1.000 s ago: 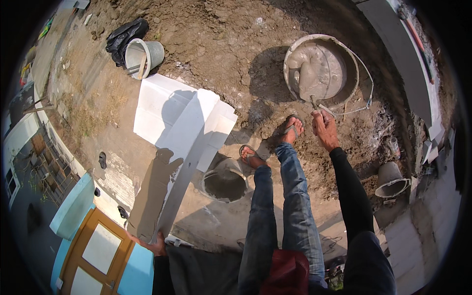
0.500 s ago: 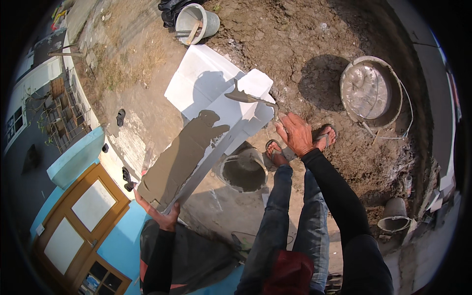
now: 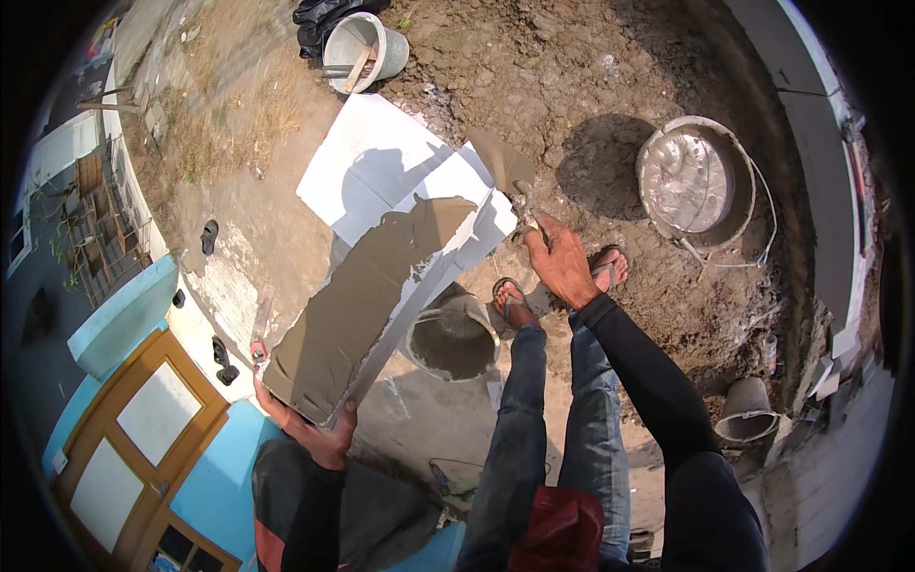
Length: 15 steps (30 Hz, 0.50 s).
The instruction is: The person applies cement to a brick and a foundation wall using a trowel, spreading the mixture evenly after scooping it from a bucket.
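Note:
My left hand (image 3: 310, 429) grips the near-left end of a long white block (image 3: 426, 284), thumb on one side and fingers on the other. Wet grey mortar (image 3: 353, 296) covers most of the block's upper face, with ragged edges along the right side. In my right hand (image 3: 562, 264) is a trowel (image 3: 502, 164), its handle pinched by the fingers. The blade is smeared by motion and lies just past the block's far end. Further white blocks (image 3: 367, 157) lie beyond and beside the coated one.
Below the block stands a bucket (image 3: 456, 336) of mortar. A larger bucket (image 3: 743, 214) with wet grey mix is at right. A grey bucket (image 3: 393, 54) holding tools stands far left of centre; another bucket (image 3: 746, 412) lies lower right. A handsaw (image 3: 258, 345) and sandals (image 3: 223, 360) are at left.
Mortar now reaches further along the block toward its far end. The trowel blade has moved from above the block to beyond its far end. The whole view has shifted slightly.

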### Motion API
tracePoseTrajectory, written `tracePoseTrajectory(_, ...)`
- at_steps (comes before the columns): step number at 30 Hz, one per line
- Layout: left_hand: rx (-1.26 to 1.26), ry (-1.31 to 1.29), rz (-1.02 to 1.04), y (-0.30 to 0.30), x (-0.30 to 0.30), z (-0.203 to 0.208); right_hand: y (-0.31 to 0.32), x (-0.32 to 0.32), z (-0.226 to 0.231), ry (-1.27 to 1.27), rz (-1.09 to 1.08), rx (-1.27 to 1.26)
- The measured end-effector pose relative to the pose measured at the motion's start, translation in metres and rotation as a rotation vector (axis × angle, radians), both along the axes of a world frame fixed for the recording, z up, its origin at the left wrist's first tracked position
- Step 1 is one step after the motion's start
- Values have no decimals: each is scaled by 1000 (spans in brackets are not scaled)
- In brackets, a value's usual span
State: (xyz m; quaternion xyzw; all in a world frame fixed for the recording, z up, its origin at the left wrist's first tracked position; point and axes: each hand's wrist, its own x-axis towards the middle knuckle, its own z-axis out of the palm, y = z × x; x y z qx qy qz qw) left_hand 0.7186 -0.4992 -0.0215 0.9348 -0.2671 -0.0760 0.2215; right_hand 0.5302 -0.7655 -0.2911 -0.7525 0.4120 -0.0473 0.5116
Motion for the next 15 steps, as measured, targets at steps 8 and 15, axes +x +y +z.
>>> tracePoseTrajectory(8,105,-46,-79,1,3,3,40,-2,5,134,216,-84)
tracePoseTrajectory(15,40,-100,-93,33,-1,-6,38,-88,55,168,98,-84)
